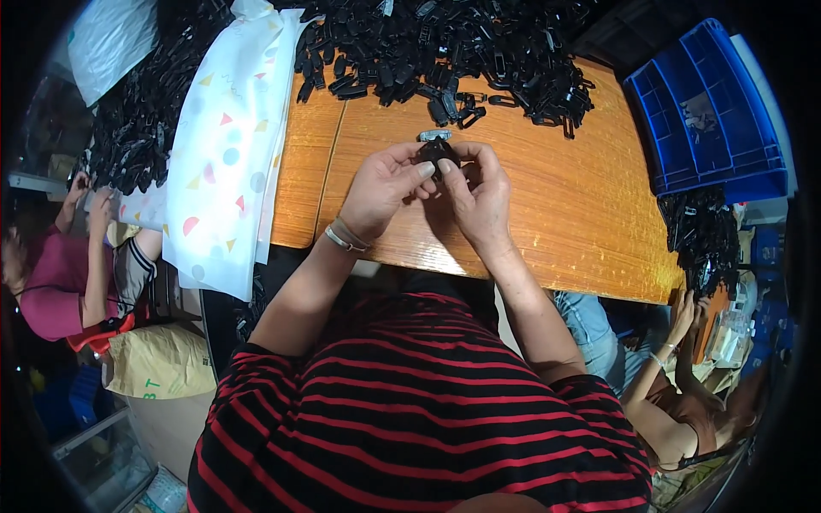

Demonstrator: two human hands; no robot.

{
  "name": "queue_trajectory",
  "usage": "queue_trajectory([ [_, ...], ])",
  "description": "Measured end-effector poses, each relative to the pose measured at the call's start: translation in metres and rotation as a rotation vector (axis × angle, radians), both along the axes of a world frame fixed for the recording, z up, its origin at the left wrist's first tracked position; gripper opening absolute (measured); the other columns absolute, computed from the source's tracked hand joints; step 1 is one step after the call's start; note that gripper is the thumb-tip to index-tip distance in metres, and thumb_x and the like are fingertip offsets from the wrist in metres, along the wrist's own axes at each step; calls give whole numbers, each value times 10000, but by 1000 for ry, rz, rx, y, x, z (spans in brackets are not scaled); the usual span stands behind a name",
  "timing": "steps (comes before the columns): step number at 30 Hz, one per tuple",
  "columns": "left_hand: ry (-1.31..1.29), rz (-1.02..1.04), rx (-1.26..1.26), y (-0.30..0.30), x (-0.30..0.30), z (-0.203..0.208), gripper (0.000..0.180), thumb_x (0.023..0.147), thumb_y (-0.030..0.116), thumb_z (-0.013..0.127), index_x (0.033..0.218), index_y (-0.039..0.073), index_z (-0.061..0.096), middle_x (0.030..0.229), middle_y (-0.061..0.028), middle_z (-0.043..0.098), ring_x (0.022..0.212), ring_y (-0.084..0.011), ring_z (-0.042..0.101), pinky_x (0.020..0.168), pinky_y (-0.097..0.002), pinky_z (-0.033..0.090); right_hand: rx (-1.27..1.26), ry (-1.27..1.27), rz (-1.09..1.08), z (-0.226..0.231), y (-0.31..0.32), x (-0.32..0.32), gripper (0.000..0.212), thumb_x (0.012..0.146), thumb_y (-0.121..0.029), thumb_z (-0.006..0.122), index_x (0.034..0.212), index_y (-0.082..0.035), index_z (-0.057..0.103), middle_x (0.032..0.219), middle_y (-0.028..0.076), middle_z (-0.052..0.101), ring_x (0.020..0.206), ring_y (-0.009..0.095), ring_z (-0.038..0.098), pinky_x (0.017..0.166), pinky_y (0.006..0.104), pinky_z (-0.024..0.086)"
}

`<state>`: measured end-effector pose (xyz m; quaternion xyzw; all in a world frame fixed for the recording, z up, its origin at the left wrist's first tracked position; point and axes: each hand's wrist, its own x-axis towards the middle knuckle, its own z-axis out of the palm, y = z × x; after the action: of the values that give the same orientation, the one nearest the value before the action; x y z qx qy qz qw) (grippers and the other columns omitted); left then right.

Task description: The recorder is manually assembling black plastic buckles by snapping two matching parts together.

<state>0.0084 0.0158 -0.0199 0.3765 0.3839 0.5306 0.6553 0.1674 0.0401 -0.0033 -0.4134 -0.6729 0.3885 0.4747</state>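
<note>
Over the wooden table, my left hand (383, 186) and my right hand (481, 193) meet fingertip to fingertip. Between them they pinch a small black plastic part (439, 152), both thumbs pressed on its near side. Fingers cover much of it, so its exact kind cannot be told. Just past the fingertips shows a small pale, shiny piece (434, 135); whether it touches the black part I cannot make out. Beyond the hands lies a large heap of black plastic buckle-like pieces (445, 51), a few of them loose at its near edge.
The wooden table (564, 197) lies beneath my hands. White plastic sheeting with coloured shapes (227, 154) drapes over its left side. A blue plastic crate (705, 107) stands at the far right. More black pieces (701, 231) lie beside it. Co-workers sit at left (64, 278) and right (671, 398).
</note>
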Motion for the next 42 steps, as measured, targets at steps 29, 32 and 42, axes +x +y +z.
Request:
queue_trajectory([
  [29,185,271,194,-17,23,-2,213,982,131,523,1119,-9,608,823,18,574,704,-35,520,635,-185,453,300,-244,-79,-4,-21,-7,359,728,-59,780,1043,-25,609,917,103,572,697,187,617,575,282,499],
  [32,48,221,233,-16,24,-4,223,1003,184,485,985,-2,607,815,8,575,692,-44,509,640,-202,454,219,-192,-47,-15,-25,-9,459,729,-117,783,1113,-35,544,953,119,554,769,238,597,642,322,495],
  [42,132,61,124,-10,18,-6,331,1033,286,422,887,35,580,768,-8,562,718,-73,532,663,-213,442,110,-200,116,-22,-12,0,450,744,-140,777,1109,-7,549,953,125,559,841,247,588,694,335,487],
])
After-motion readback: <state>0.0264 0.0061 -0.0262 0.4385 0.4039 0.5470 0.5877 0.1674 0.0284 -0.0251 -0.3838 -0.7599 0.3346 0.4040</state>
